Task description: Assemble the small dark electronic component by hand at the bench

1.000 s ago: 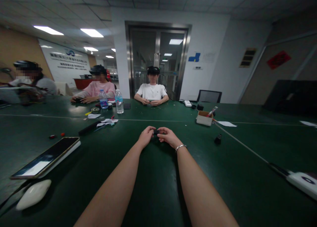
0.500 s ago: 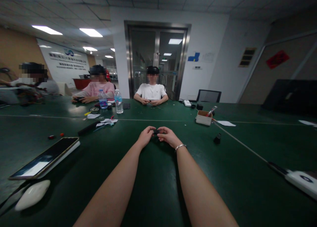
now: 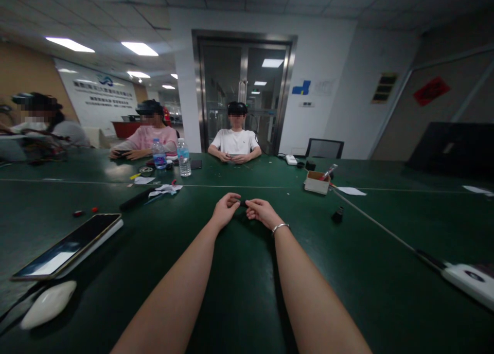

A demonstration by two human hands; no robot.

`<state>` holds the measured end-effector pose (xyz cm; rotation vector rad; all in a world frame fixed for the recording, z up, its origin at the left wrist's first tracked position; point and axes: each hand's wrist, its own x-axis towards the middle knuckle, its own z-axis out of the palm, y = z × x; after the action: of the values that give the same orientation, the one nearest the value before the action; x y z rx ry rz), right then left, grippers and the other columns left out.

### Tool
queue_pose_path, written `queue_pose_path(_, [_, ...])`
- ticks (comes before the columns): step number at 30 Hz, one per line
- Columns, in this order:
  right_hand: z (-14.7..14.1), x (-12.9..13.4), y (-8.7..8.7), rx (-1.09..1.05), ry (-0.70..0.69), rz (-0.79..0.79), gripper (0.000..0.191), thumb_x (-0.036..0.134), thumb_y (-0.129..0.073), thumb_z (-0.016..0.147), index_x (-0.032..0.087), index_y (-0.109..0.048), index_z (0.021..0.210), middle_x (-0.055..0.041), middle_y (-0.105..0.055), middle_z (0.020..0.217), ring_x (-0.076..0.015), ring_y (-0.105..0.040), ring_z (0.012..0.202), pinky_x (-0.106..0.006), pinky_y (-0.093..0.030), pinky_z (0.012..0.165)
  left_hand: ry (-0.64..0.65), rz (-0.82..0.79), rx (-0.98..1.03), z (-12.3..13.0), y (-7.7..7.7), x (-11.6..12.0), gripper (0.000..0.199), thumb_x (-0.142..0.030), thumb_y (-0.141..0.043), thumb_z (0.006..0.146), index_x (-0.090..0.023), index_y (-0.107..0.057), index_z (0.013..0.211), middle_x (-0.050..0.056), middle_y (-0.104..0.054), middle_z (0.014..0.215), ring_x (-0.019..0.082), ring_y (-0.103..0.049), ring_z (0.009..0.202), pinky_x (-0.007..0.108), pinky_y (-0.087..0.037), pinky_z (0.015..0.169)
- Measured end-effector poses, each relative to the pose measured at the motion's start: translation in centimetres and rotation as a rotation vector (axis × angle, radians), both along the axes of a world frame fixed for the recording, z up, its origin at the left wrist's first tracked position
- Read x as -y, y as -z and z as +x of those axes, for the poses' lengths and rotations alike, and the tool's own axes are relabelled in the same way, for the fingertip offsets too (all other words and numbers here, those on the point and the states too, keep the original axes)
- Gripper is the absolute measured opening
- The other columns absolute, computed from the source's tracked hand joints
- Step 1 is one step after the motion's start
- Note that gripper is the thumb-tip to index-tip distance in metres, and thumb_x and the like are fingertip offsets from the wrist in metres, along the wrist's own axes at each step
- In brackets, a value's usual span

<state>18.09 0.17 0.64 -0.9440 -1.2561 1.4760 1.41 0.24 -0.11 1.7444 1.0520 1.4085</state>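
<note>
Above the green table (image 3: 247, 292), my left hand (image 3: 224, 211) and my right hand (image 3: 264, 213) meet at a small black object (image 3: 243, 204). Its kind is too small and dark to make out. My right thumb and fingers pinch its right end. On its left end the fingertips of my left hand are closed, with the index finger arched over. A silver bracelet circles my right wrist. Off to the right a small black piece (image 3: 337, 215) stands on the table, apart from both hands.
At left lie a phone (image 3: 69, 246) on a white box, a white mouse (image 3: 49, 305) and a black rod (image 3: 137, 199). A small cardboard box (image 3: 316, 184), a cable and a white power strip (image 3: 471, 282) are at right. Bottles (image 3: 184, 161) and several people are across the table.
The black object has turned slightly between my fingers, and less of it shows. My left index finger has lifted a little. The whole view has shifted slightly.
</note>
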Motion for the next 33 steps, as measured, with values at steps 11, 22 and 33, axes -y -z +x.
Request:
queue_pose_path(11, [-0.2,-0.3,0.0,0.098,0.024,-0.016,0.035,0.044,-0.058,0.081,0.012,-0.051,0.068,-0.0042,-0.057,0.049,-0.0099,-0.056,0.041,-0.019,-0.049,0.041,0.022,0.054,0.016,0.0,-0.2,0.0,0.023,-0.015,-0.061,0.072,-0.016,-0.061,0.094,0.007,-0.065,0.092,0.017,-0.061,0.088,0.035,-0.047,0.086])
queue_pose_path(22, [-0.1,0.7,-1.1,0.104,-0.043,-0.006,0.032,0.041,-0.052,0.086,0.014,-0.052,0.104,-0.0010,-0.058,0.057,-0.0097,-0.056,0.040,-0.019,-0.047,0.038,-0.022,0.044,-0.015,0.1,0.0,-0.1,0.022,-0.013,-0.060,0.072,-0.017,-0.062,0.093,0.006,-0.065,0.090,0.017,-0.061,0.085,0.032,-0.048,0.081])
queue_pose_path(33, [-0.1,0.5,-1.1,0.041,-0.009,-0.042,0.039,0.036,-0.060,0.081,0.019,-0.042,0.111,-0.0017,-0.058,0.074,-0.0101,-0.060,0.046,-0.021,-0.051,0.044,-0.060,0.063,-0.027,0.0,0.2,-0.3,0.020,-0.013,-0.059,0.072,-0.017,-0.062,0.092,0.007,-0.065,0.090,0.016,-0.061,0.084,0.032,-0.048,0.079])
